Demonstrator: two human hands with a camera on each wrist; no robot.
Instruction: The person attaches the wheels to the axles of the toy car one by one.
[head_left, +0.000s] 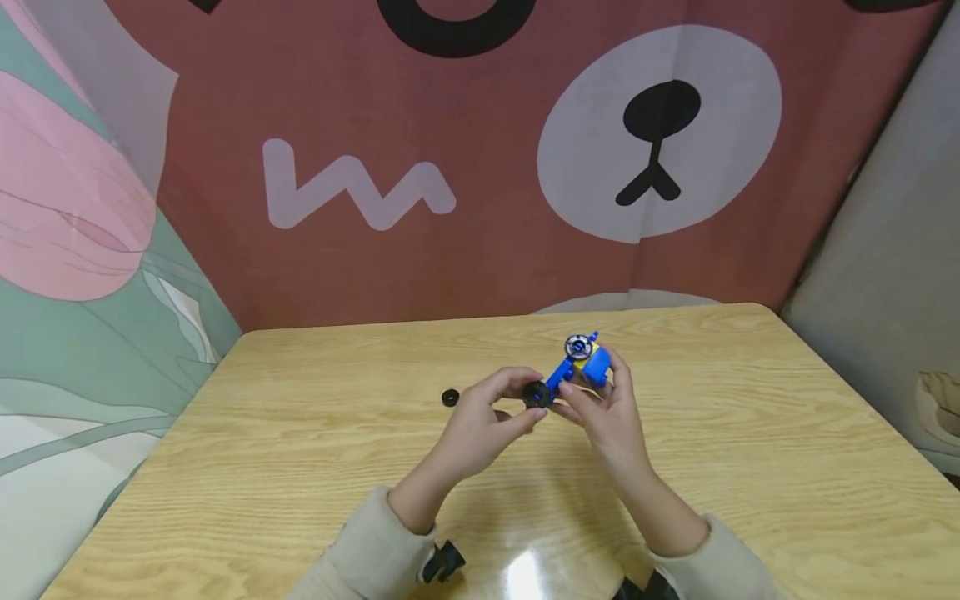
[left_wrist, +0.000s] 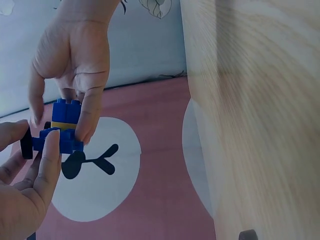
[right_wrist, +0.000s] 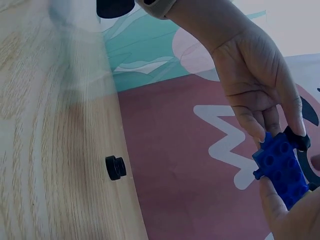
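Note:
Both hands are raised over the table around a small toy brick vehicle of blue blocks [head_left: 597, 367] with a yellow block [left_wrist: 64, 125] between them. My left hand [head_left: 480, 429] pinches a black toy wheel [head_left: 536, 394] between thumb and fingers at the vehicle's near left end. With thumb and fingers on the blue body, my right hand [head_left: 615, 417] holds the vehicle from the right. Another wheel with a grey hub [head_left: 578, 347] sits on the vehicle's far side. In the right wrist view, round studs show along the blue brick [right_wrist: 282, 170].
A loose black wheel [head_left: 450, 397] lies on the wooden table [head_left: 300, 433], left of the hands. Behind the table's back edge hangs a cloth with a bear print [head_left: 480, 250]. A pale grey surface [head_left: 877, 250] stands on the right.

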